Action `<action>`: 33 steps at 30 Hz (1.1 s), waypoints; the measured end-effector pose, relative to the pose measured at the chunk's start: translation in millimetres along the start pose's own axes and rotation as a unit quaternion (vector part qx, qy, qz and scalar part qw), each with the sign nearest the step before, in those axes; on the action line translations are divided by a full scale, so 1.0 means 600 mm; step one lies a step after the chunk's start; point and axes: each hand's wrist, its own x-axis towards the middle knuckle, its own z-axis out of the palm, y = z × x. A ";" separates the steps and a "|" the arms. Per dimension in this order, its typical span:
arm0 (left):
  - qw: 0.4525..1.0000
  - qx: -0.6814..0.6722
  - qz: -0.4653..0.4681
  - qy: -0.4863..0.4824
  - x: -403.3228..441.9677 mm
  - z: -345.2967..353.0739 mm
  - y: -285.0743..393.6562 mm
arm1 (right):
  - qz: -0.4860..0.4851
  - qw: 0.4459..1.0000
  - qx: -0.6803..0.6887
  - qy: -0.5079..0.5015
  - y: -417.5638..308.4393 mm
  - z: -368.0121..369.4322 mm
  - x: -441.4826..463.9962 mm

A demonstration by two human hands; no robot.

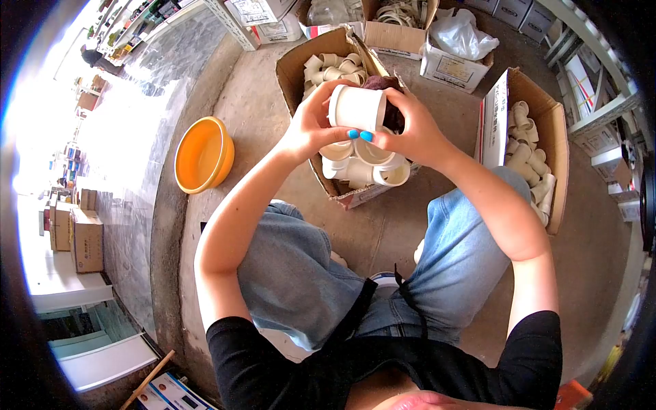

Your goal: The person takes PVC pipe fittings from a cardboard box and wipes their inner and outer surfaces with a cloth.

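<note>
A wide white plastic pipe fitting [357, 109] is held up between my two hands, above an open cardboard box [290, 61]. My left hand [313, 123] grips its left side, with the thumb along the lower edge. On the other side, my right hand [415, 130] closes round it, its thumb tip almost meeting the left one. A dark brown cloth [393, 119] bunches at the fitting's right end, under my right fingers. Below my hands, large white pipe fittings [362, 171] lie in the box; smaller elbow fittings [335, 70] fill its far part.
To the left on the floor stands an orange basin [223, 164]. A second cardboard box [557, 150] at the right holds more white fittings [529, 154]. Further boxes [451, 68], one with a clear plastic bag [463, 34], line the back. Metal shelving [605, 113] rises at the right.
</note>
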 end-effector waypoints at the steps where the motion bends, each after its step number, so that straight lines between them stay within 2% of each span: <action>1: 1.000 0.024 0.004 0.010 0.000 -0.006 0.000 | 0.008 1.000 0.007 -0.002 0.004 0.001 0.000; 3: 0.997 0.062 0.025 0.047 0.000 -0.011 0.007 | 0.034 0.998 0.049 0.004 0.004 -0.001 0.003; 5: 0.994 -0.050 -0.042 0.084 -0.001 -0.019 0.009 | 0.069 0.990 0.118 0.019 -0.004 -0.009 0.014; 6: 0.994 -0.062 0.001 0.088 0.003 -0.018 0.005 | 0.006 0.991 0.115 0.061 -0.007 -0.012 0.017; 8: 0.986 -0.138 0.006 0.095 0.003 -0.014 0.005 | -0.076 0.976 0.048 0.200 -0.007 -0.016 0.030; 10: 0.979 -0.180 0.005 0.091 0.002 -0.013 0.006 | -0.043 0.968 0.051 0.242 -0.007 -0.022 0.034; 11: 0.980 -0.175 -0.003 0.092 0.002 -0.014 0.003 | 0.017 0.974 0.097 0.203 -0.008 -0.033 0.029; 13: 0.981 -0.166 -0.022 0.095 0.004 -0.011 0.003 | 0.061 0.972 0.146 0.173 -0.014 -0.041 0.025; 14: 0.977 -0.179 -0.028 0.114 0.006 -0.005 0.003 | 0.044 0.971 0.149 0.184 -0.017 -0.043 0.024; 16: 0.987 -0.077 -0.035 0.134 0.007 0.001 0.004 | 0.002 0.969 0.108 0.221 -0.039 -0.045 0.019; 18: 0.987 -0.003 -0.047 0.153 0.009 0.014 0.008 | -0.110 0.956 -0.048 0.268 -0.049 -0.049 0.013; 20: 0.980 0.069 -0.017 0.183 0.008 0.025 -0.004 | -0.206 0.919 -0.177 0.286 -0.063 -0.045 0.003; 22: 0.958 0.193 -0.011 0.210 0.013 0.029 -0.014 | -0.277 0.905 -0.259 0.196 -0.062 -0.035 -0.007; 23: 0.957 0.201 0.017 0.210 0.013 0.033 -0.018 | -0.295 0.905 -0.272 0.141 -0.064 -0.020 -0.009; 25: 0.952 0.215 0.072 0.206 0.009 0.051 -0.013 | -0.267 0.928 -0.232 0.116 -0.047 0.021 -0.010; 30: 0.933 0.319 0.057 0.156 -0.003 0.056 0.007 | -0.277 0.920 -0.244 0.132 -0.059 0.020 -0.006; 33: 0.923 0.357 0.085 0.119 -0.007 0.059 0.016 | -0.208 0.958 -0.164 0.112 -0.063 0.016 -0.006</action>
